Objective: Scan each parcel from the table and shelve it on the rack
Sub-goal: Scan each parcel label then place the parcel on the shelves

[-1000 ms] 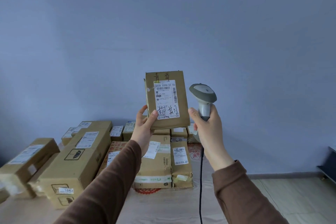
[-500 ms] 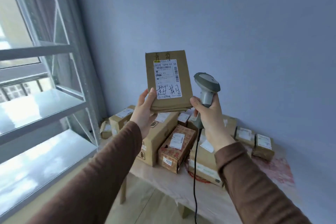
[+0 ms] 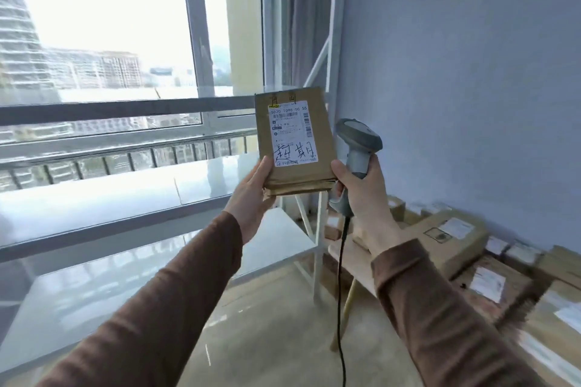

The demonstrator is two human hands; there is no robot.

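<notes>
The left hand (image 3: 251,198) grips the parcel (image 3: 294,141) by its lower left corner, thumb on the labelled face and the fingers hidden behind, holding it upright in the air with its long axis vertical and the label (image 3: 292,133) towards the camera. The right hand (image 3: 366,198) is closed round the handle of the scanner (image 3: 356,151), just beside the parcel's right edge, with the scanner's head level with the middle of the label; its cable (image 3: 341,292) hangs straight down. Whether the scan has registered cannot be told. The rack (image 3: 94,198) lies to the left and beyond the parcel, its pale shelves running along the window, and the shelf at about hand level sits directly behind and left of the left hand, so that hand is the nearer one for shelving. The bench (image 3: 352,253) with the remaining parcels (image 3: 452,239) stands low at the right, under the right arm, well apart from the held parcel.
</notes>
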